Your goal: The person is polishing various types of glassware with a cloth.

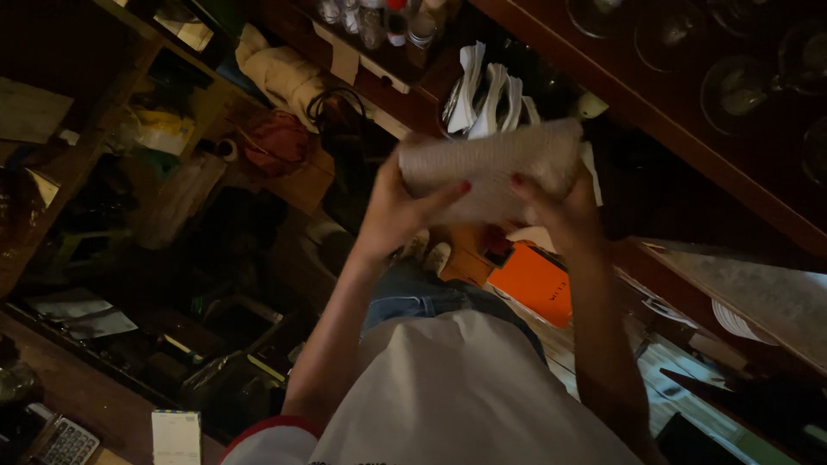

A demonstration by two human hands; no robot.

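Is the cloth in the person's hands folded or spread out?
Folded: the cloth forms a compact thick rectangle, pinched by the left hand and right hand.

The cloth [495, 168] held between the left hand [392, 215] and the right hand [560, 207] is a pale woven fabric with a rough, waffle-like texture, matt all over. The spoons [487, 95] standing behind it look like glossy white plastic. The shelf [655, 103] at the upper right is dark, smooth wood with a dull sheen. The box [536, 284] below is matt orange card. The glass jars [379, 21] near the top edge are shiny.
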